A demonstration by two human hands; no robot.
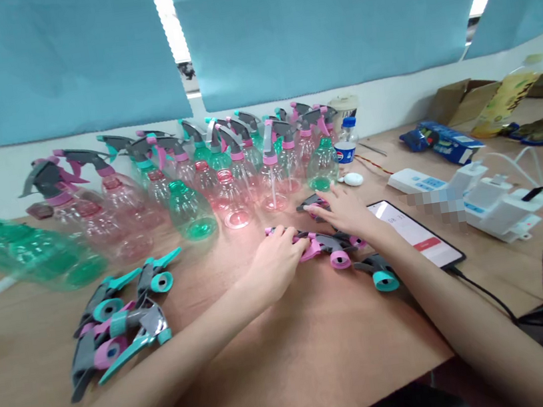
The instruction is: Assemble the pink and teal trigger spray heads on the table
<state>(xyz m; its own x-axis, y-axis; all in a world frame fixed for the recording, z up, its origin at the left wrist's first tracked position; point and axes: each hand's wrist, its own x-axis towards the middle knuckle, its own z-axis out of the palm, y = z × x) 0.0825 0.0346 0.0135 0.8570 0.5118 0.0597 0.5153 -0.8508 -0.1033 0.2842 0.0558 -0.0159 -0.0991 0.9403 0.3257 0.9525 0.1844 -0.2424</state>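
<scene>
My left hand (279, 259) lies in the middle of the table with its fingers curled onto a grey-and-pink trigger spray head (312, 249). Beyond it, my right hand (346, 212) has its thumb and fingers on another dark grey spray head (312, 203), partly hidden by the hand. Nearer to me, a spray head with a pink collar (340, 258) and one with a teal collar (386, 280) lie loose. In front of both hands stand clear pink and green bottles, among them an uncapped pink bottle (234, 202) and an uncapped green bottle (190, 211).
Several spray heads (117, 326) are heaped on the left, near lying green bottles (41, 253). Rows of bottles with sprayers line the wall. A phone (414, 232) and a power strip (472, 195) with cables lie on the right, with a blue packet (444, 141) behind.
</scene>
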